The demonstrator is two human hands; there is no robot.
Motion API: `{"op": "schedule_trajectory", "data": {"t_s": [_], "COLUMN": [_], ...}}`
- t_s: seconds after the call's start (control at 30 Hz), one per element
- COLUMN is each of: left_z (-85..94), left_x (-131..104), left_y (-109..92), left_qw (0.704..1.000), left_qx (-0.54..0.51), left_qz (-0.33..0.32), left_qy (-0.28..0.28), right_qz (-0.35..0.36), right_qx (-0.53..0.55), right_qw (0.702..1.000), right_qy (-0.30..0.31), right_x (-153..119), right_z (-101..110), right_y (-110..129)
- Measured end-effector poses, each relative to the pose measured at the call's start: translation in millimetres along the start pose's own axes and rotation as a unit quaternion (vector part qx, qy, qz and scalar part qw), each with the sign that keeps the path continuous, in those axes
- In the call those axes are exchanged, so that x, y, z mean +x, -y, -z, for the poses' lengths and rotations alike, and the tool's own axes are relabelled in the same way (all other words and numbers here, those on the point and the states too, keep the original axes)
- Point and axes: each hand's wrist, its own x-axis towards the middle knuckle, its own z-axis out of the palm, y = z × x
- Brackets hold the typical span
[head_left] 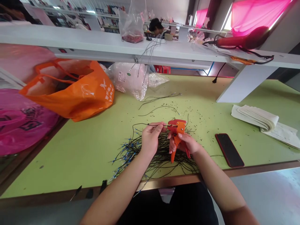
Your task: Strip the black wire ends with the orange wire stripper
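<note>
Between its thumb and fingers, my left hand (151,137) pinches a thin black wire (138,124). The wire's right end is at the jaws of an orange and red wire stripper (180,126). Wrapped round the stripper's handles is my right hand (185,143); whether the jaws are closed on the wire I cannot tell. Under both hands lies a pile of black wires (161,156), many with blue and silvery ends towards the left. Part of the pile is hidden by my hands and forearms.
Small black scraps (189,109) and a few loose wires (159,97) lie beyond the pile. A phone (229,150) and folded papers (255,117) are on the right. An orange bag (77,93) stands left. A white shelf (93,39) spans the back, with a person (157,26) behind.
</note>
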Motion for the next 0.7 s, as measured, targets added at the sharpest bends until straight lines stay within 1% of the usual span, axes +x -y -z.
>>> {"op": "schedule_trajectory", "data": {"t_s": [0.2,0.37,0.53,0.7], "left_z": [2.0,0.9,-1.7,-2.3], "left_x": [1.3,0.8,0.0,-0.2], "left_y": [3.7,3.8,1.9,2.2], "left_qw": [1.0,1.0,1.0,0.999], "left_qx": [0.026,0.004,-0.014,-0.019], "left_qz": [-0.017,-0.003,0.021,0.019], "left_qy": [-0.004,-0.002,-0.011,-0.018], "right_qz": [-0.002,0.017,0.014,0.014], "right_qx": [-0.023,-0.018,-0.033,-0.045], "right_qw": [1.0,0.999,0.998,0.997], "right_qy": [-0.015,-0.034,-0.046,-0.068], "right_x": [0.0,0.8,0.6,1.6], "right_z": [-2.9,-8.9,-10.9,-14.0], "right_y": [-0.6,0.9,1.1,-0.3]}}
